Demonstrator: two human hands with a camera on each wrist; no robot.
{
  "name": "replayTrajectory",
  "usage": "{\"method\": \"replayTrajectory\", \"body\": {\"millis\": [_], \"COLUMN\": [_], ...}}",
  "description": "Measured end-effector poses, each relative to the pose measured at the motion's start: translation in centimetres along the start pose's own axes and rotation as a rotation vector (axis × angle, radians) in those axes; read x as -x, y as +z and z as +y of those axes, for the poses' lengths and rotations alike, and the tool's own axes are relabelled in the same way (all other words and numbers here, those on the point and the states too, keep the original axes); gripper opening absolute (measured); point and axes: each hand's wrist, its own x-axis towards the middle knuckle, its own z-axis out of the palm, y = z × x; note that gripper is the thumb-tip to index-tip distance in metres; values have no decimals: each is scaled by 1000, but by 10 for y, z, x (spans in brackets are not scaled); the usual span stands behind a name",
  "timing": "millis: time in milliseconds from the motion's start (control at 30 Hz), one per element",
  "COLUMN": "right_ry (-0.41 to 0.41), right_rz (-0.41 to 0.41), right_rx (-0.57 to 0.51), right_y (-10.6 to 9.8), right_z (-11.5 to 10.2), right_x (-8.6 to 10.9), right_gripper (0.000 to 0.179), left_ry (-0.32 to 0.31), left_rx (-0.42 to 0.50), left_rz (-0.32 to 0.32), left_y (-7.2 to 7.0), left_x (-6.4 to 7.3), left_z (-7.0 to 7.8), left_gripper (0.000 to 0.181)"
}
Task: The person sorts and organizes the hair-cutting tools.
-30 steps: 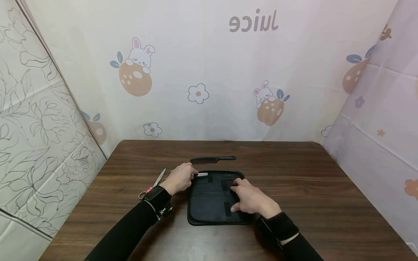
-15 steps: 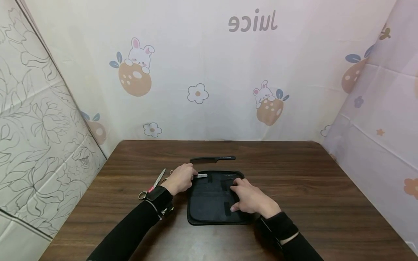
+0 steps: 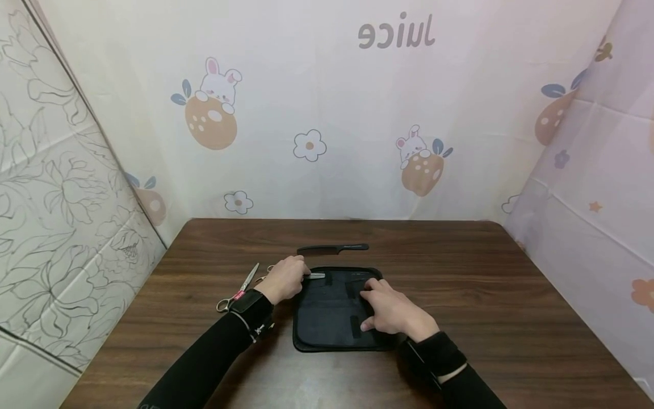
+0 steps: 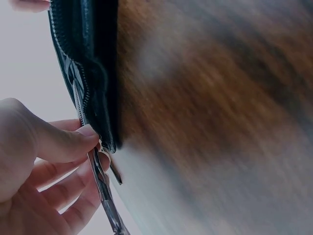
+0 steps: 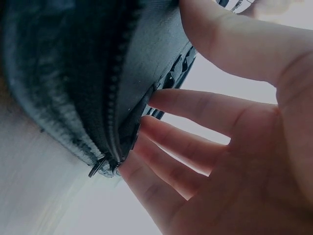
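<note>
My left hand (image 3: 285, 278) pinches a pair of silver scissors (image 4: 104, 191) between thumb and fingers at the far left corner of a black zip case (image 3: 327, 326). Their narrow blade (image 3: 317, 276) reaches over the open case toward a strap inside; the handle loops poke out left of the hand. In the left wrist view the blade runs along the zipper edge. My right hand (image 3: 392, 309) rests on the right side of the case, its fingers extended onto the inside flaps. In the right wrist view the fingertips touch the case's inner edge.
A second pair of scissors (image 3: 241, 291) with a red tag lies left of the case, near my left wrist. Behind the case lies a black comb (image 3: 333, 249). Everything is on a brown wooden table (image 3: 511, 318), with a printed curtain (image 3: 306, 91) behind it.
My left hand has shifted very slightly right with the scissors. The right hand and the case hold their place.
</note>
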Motion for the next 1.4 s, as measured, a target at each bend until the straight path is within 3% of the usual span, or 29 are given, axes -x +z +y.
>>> {"method": "replayTrajectory", "body": {"millis": [233,1400], "right_ry": [-6,1], "right_rz": [-4,-9], "right_rx": [5,20], "right_y": [-1,1], "right_z": [0,-1], "right_x": [0,-2], "right_gripper": [66,67], "left_ry": [-22,15], "left_rx": [24,34], "left_rz": [-21,5], "left_y": [-2,3], "left_x": [-5,-12], "left_z": [3,15], "left_gripper": [26,21]}}
